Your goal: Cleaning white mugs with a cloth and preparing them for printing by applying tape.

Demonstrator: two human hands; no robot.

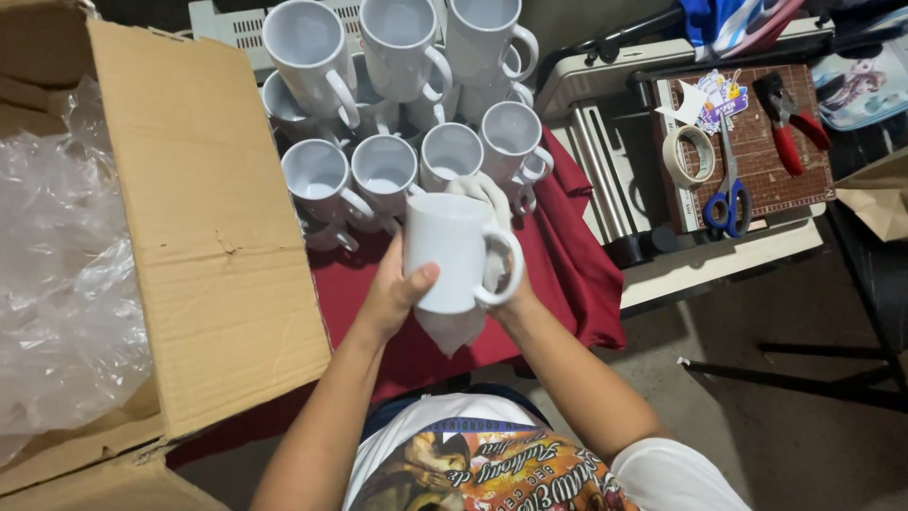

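Observation:
I hold a plain white mug (pixel 452 248) upright over the red cloth. My left hand (pixel 392 295) grips its side, thumb on the front. My right hand (pixel 506 289) is behind the mug by its handle, mostly hidden, and presses a white cloth (pixel 452 328) that wraps behind and hangs below the mug. Just beyond the mug stand several more white mugs (pixel 383 170), some stacked in a second layer (pixel 397 38).
A large open cardboard box (pixel 208 237) with clear plastic wrap (pixel 57 265) fills the left. To the right, a table bears a cutting mat (pixel 757 180), blue-handled scissors (pixel 728 194), a tape roll (pixel 689 154) and red-handled pliers (pixel 790 128). The red cloth (pixel 567 274) covers the mug table.

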